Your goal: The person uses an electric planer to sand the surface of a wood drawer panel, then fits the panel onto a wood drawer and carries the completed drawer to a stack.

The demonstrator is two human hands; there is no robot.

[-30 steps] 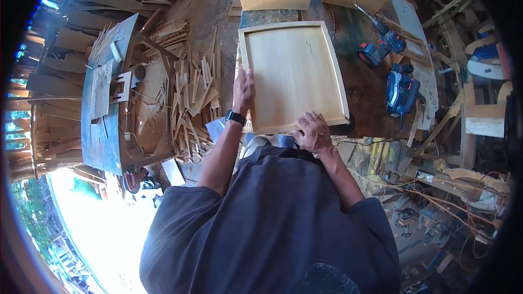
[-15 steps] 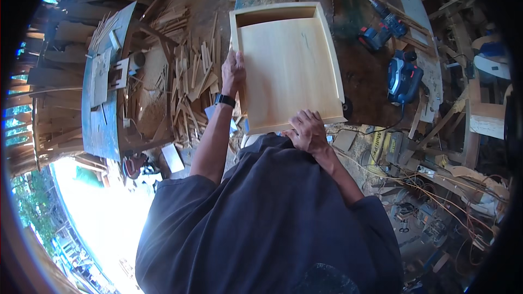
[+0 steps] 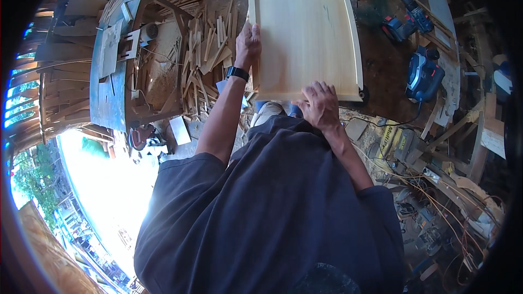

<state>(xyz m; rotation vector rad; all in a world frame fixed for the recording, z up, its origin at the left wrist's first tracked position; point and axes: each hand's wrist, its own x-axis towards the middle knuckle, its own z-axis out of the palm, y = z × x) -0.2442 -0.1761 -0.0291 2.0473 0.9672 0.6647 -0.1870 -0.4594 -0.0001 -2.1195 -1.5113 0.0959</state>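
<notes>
A pale wooden drawer [image 3: 302,43], seen as a flat panel set within raised rims, lies at the bench's near side in front of me. A narrow dark gap runs between panel and far rim. My left hand [image 3: 249,45], with a dark band at the wrist, grips the drawer's left side, fingertips pointing away. At the near rim, right of its middle, my right hand [image 3: 320,105] rests with bent fingers over the edge and a slight blur. The underside of the drawer is hidden.
Right of the drawer lie a cordless drill [image 3: 407,19] and a blue power sander [image 3: 424,76] with its cord. Wood offcuts [image 3: 210,54] are heaped to the left, beside a blue-topped table [image 3: 106,95]. Cables [image 3: 422,185] tangle at lower right. Another wooden piece stands at the far edge.
The drawer sits higher and further right in view, as do the surroundings. The gap at its far rim looks narrower. My right hand has shifted on the near rim; my left keeps its grip.
</notes>
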